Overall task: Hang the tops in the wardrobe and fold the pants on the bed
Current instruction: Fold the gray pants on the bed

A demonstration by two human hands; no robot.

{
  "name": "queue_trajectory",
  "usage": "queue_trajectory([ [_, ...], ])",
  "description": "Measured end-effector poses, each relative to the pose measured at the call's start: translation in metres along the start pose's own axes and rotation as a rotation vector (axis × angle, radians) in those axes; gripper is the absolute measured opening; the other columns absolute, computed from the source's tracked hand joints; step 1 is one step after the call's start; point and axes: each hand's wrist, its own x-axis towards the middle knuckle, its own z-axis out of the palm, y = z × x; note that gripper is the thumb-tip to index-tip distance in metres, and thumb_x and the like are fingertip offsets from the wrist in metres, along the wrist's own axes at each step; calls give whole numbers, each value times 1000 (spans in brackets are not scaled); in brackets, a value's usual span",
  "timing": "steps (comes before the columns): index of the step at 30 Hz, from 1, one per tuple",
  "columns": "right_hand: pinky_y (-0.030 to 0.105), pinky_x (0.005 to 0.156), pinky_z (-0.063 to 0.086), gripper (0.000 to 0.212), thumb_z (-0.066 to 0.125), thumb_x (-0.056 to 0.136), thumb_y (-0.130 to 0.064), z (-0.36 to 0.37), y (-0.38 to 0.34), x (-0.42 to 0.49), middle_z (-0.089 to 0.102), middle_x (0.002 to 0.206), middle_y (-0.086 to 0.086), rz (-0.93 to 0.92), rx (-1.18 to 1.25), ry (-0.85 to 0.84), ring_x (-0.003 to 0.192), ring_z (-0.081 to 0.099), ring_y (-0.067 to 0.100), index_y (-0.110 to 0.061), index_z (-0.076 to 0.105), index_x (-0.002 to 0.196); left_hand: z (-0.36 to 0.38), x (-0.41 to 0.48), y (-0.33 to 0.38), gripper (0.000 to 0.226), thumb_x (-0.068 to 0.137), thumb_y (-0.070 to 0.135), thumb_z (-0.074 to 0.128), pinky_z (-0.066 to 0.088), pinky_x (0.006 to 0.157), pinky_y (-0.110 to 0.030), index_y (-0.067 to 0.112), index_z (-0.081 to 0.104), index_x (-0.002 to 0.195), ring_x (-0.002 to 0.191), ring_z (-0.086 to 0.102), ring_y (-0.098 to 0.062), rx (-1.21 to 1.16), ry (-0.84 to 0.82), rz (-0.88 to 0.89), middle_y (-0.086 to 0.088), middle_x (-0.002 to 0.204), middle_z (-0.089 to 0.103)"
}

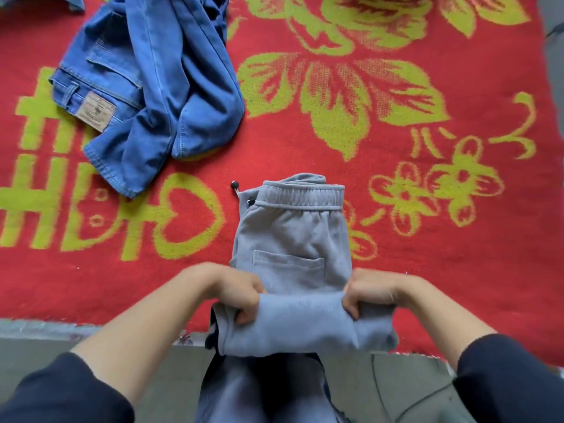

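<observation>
Grey sweatpants [293, 236] lie on the bed's red blanket [427, 239], waistband away from me, back pocket up. Their legs hang over the bed's near edge, and a fold of the legs is raised across the lap of the pants. My left hand [241, 293] grips the left end of that fold, fingers curled under it. My right hand [369, 293] grips the right end the same way. Blue jeans [152, 87] lie crumpled at the upper left, brown label showing.
The red blanket with yellow-green flowers and characters covers the bed. Its near edge [91, 323] runs just below my hands, with grey floor beneath. A black-tipped drawstring [235, 187] sticks out left of the waistband.
</observation>
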Motion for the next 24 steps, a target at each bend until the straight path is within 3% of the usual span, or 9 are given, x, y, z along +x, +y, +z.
queue_trajectory([
  [4, 26, 52, 31, 8, 61, 42, -18, -58, -23, -14, 47, 50, -4, -140, 78, 241, 55, 42, 9, -15, 54, 43, -52, -28, 6, 47, 44, 9, 49, 32, 56, -29, 3, 63, 88, 67, 47, -19, -132, 179, 111, -7, 72, 53],
  [7, 18, 42, 31, 9, 61, 51, -21, -93, -37, -16, 50, 46, -8, -240, 50, 438, 45, 40, 2, -15, 67, 51, -83, -35, 6, 37, 45, 13, 52, 33, 52, -27, 9, 64, 80, 59, 46, -16, -179, 468, 162, -1, 65, 50],
  [10, 24, 45, 36, 10, 63, 62, -16, -108, -42, -2, 57, 55, 5, -237, -44, 637, 54, 48, 14, -15, 72, 67, -99, -26, 4, 30, 50, 18, 53, 31, 47, -22, 22, 66, 77, 48, 40, -10, -252, 803, 235, 6, 56, 50],
  [12, 29, 59, 49, 15, 60, 68, -13, -107, -43, 11, 67, 69, 7, -227, -95, 779, 71, 60, 22, -17, 72, 76, -103, -14, 4, 27, 56, 17, 58, 34, 47, -23, 27, 66, 79, 46, 41, -7, -285, 1012, 244, 8, 55, 54],
  [15, 41, 89, 47, 23, 59, 81, -16, -95, -42, 27, 72, 98, 5, -221, -112, 980, 101, 61, 27, -24, 71, 99, -98, 5, 5, 33, 69, 10, 60, 46, 71, -34, 30, 64, 95, 78, 56, -18, -81, 1316, 121, 3, 81, 64],
  [17, 43, 100, 39, 29, 57, 89, -23, -82, -43, 36, 67, 114, 5, -278, -133, 1078, 115, 55, 25, -22, 65, 116, -90, 19, 5, 38, 80, 10, 55, 40, 96, -45, 24, 60, 114, 106, 51, -28, 94, 1389, 76, -4, 109, 60],
  [20, 44, 111, 28, 55, 62, 87, -28, -62, -46, 48, 51, 141, 6, -475, -188, 909, 133, 42, 21, -13, 48, 138, -71, 31, 9, 45, 90, 26, 36, 19, 112, -55, 18, 53, 131, 130, 41, -28, 343, 1420, 166, -7, 132, 52],
  [22, 37, 118, 16, 68, 61, 87, -23, -57, -46, 59, 33, 154, 5, -462, -296, 755, 144, 25, 19, -12, 32, 147, -67, 36, 10, 55, 91, 39, 29, 15, 114, -54, 15, 50, 135, 135, 39, -27, 531, 1366, 175, -10, 139, 50],
  [24, 31, 118, 9, 69, 57, 89, -16, -66, -49, 68, 24, 158, 5, -423, -278, 726, 147, 16, 17, -13, 25, 150, -73, 40, 6, 60, 92, 45, 27, 10, 116, -49, 18, 38, 145, 140, 33, -24, 598, 1235, 103, -9, 148, 40],
])
